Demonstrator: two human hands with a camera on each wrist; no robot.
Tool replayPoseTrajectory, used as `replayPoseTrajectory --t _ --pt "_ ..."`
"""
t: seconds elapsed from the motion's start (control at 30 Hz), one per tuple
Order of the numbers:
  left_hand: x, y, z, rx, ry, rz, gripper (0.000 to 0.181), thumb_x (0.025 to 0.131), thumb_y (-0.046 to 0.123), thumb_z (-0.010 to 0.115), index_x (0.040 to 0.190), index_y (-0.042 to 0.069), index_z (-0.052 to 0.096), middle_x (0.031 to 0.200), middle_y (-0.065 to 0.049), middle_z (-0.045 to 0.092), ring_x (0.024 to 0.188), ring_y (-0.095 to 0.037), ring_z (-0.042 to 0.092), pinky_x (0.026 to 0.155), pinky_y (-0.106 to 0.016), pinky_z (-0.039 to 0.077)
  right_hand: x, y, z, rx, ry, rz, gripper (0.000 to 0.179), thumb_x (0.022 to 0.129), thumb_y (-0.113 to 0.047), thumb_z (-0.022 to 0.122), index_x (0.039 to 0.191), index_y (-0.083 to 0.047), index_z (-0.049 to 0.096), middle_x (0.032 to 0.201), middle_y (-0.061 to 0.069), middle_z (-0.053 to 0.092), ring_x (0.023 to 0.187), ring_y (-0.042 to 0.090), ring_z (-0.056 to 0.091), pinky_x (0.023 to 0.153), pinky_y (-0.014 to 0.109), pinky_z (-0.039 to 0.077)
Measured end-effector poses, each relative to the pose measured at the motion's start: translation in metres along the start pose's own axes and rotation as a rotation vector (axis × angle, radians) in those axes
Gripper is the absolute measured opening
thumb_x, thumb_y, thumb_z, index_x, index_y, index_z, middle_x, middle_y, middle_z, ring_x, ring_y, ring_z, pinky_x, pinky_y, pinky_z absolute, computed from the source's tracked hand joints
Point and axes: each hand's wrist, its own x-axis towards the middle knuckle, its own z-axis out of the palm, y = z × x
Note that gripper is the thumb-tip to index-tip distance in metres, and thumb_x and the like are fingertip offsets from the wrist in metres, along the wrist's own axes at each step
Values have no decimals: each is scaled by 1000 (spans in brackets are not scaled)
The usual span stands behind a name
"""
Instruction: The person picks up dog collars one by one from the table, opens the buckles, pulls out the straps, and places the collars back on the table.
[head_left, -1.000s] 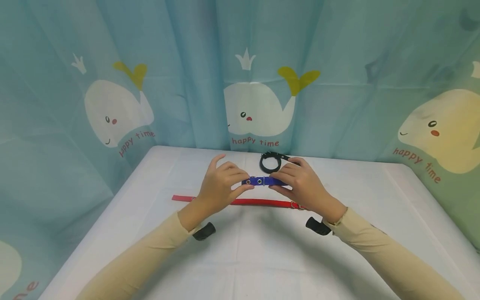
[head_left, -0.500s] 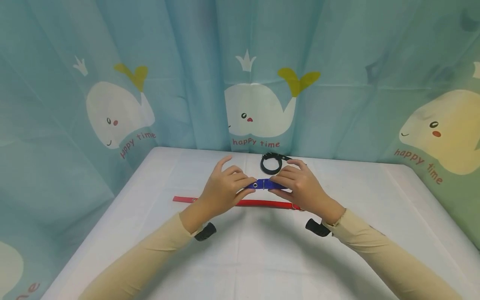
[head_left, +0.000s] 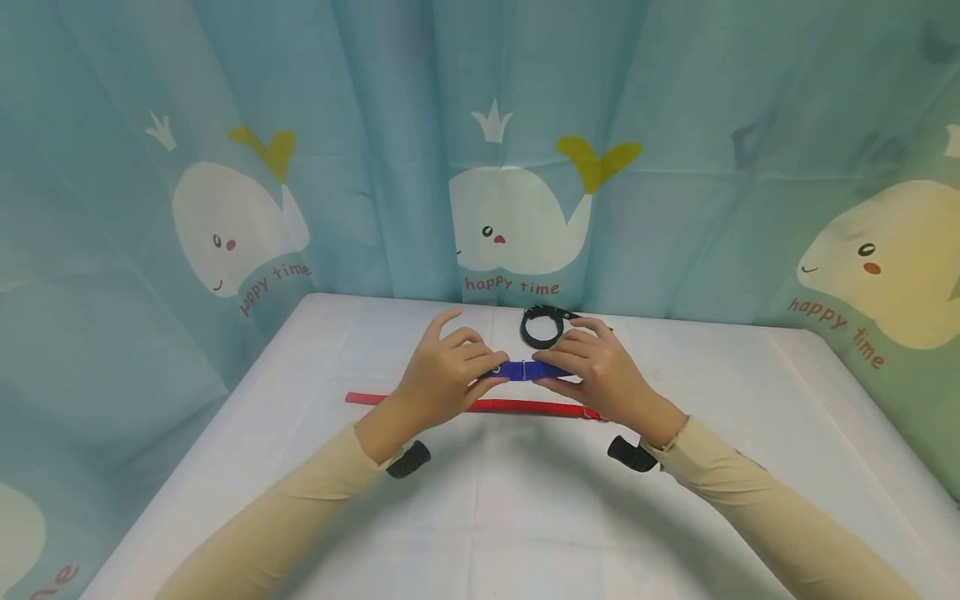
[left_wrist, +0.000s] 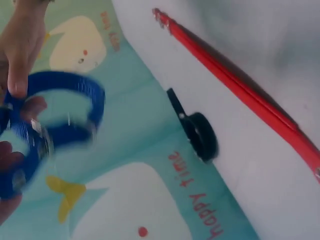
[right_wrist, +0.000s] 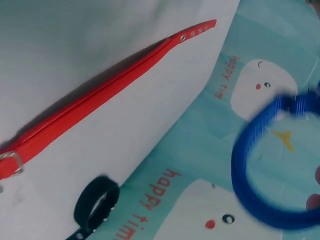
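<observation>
Both hands hold a blue buckle collar (head_left: 516,371), bent into a loop, up above the white table. My left hand (head_left: 442,371) pinches its eyelet end between thumb and fingers. On the other side of a metal loop, my right hand (head_left: 603,367) pinches the band. One eyelet shows beside the left fingertips; the fingers hide part of the strap. In the right wrist view the round of the blue band (right_wrist: 241,165) appears blurred. A red collar (head_left: 528,407) lies stretched out on the table below the hands, with its metal buckle (right_wrist: 17,162) at one end.
Behind the hands, a black collar (left_wrist: 205,135) lies coiled near the table's back edge, its end sticking out. A blue curtain (head_left: 405,208) with whale prints hangs right behind the white table (head_left: 480,517). A dark wrist-worn piece (head_left: 633,454) juts below the right wrist.
The blue collar's eyelets have shifted left, away from the metal loop, and the left fingers now cover more of the strap. The right hand has moved slightly left. Red and black collars stay put.
</observation>
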Motion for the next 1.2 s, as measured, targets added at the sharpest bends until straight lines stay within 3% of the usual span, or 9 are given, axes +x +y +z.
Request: replayPoseTrajectory --t 0.2,0.47,0.63,0.93,1.03,1.2 --pt "-7 -2 -1 -69 53 -38 31 72 34 81 94 14 75 76 2 72 78 -14 62 99 -52 42 -3 3 -1 -3 26 9 39 55 -19 89 86 -3 73 74 6 71 72 19 64 83 48 48" --pt "4 6 -2 -31 21 -11 27 78 36 75 98 16 75 78 4 73 78 -12 61 99 -51 42 4 -1 1 -39 60 -22 36 59 -22 88 85 -4 73 73 6 71 71 19 63 84 47 48" --pt "-2 3 -4 -26 85 -15 25 76 30 78 96 16 76 76 3 73 75 -13 62 97 -49 45 2 1 1 -43 75 5 35 56 -20 89 83 -5 73 71 5 70 69 19 63 82 47 49" --pt "-11 1 -12 -99 177 16 26 76 30 77 97 14 76 73 1 71 74 -14 63 93 -47 48 -2 6 -2 -25 89 -1 32 61 -22 87 83 -5 73 72 7 70 70 19 64 83 48 49" --pt "-13 2 -13 -149 171 55 26 78 32 75 98 16 76 74 2 71 75 -13 64 94 -47 47 -3 7 -2 -10 109 -1 28 67 -25 84 83 -4 73 72 7 70 69 20 65 83 48 49" --pt "-10 7 -11 -206 171 212 33 78 38 74 103 17 74 82 4 73 80 -11 66 95 -45 47 -3 6 -1 15 130 -14 31 83 -35 70 83 -4 73 73 7 71 71 20 66 84 49 49"
